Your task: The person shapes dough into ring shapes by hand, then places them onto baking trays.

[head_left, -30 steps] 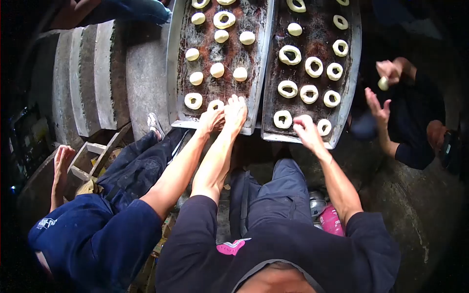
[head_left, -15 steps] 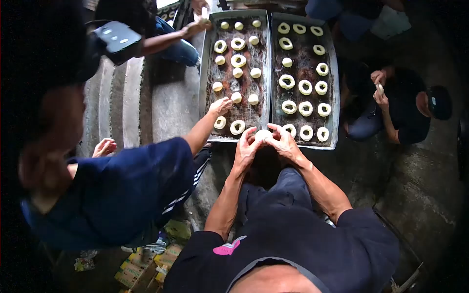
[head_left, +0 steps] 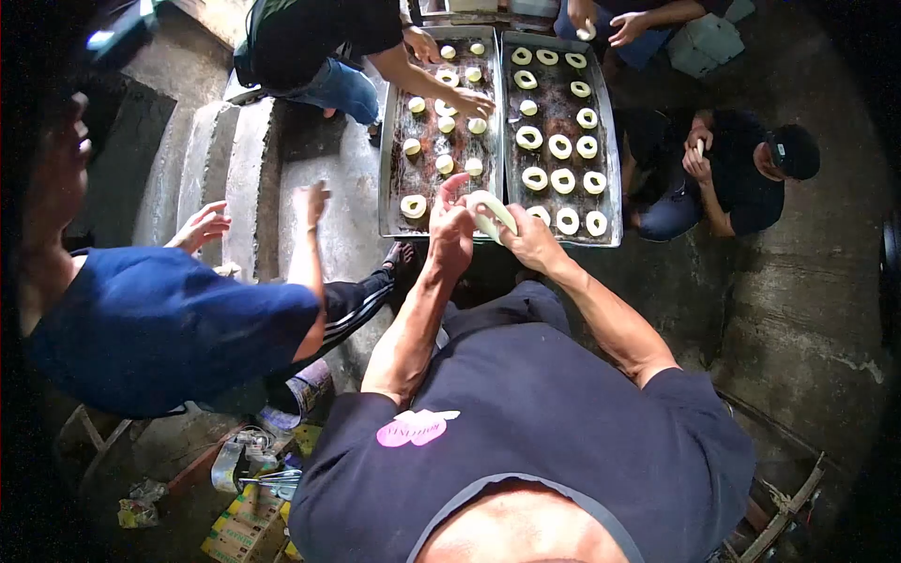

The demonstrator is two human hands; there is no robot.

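Over the near edge of two metal trays, a dough ring [head_left: 492, 212] is held up between my hands. My right hand [head_left: 535, 240] pinches the ring's right side. My left hand [head_left: 452, 225] is at its left side, fingers curled and the index finger raised, touching the ring. The left tray [head_left: 386, 192] carries dough balls and several rings. The right tray [head_left: 615, 178] carries mostly dough rings and one ball [head_left: 528, 108]. Part of a ring behind my right fingers is hidden.
A co-worker's arm [head_left: 427, 83] reaches over the left tray. Another co-worker in blue [head_left: 178, 328] stands at the left. A person in a black cap [head_left: 751, 174] sits at the right holding dough. Hands with dough [head_left: 601, 28] show at the top. Boxes and a whisk [head_left: 277, 477] lie lower left.
The dough between my hands has gone from a compact piece to an open, tilted ring. The blue-shirted co-worker's hand has left the tray, and another co-worker's arm now reaches over it. The view has shifted.
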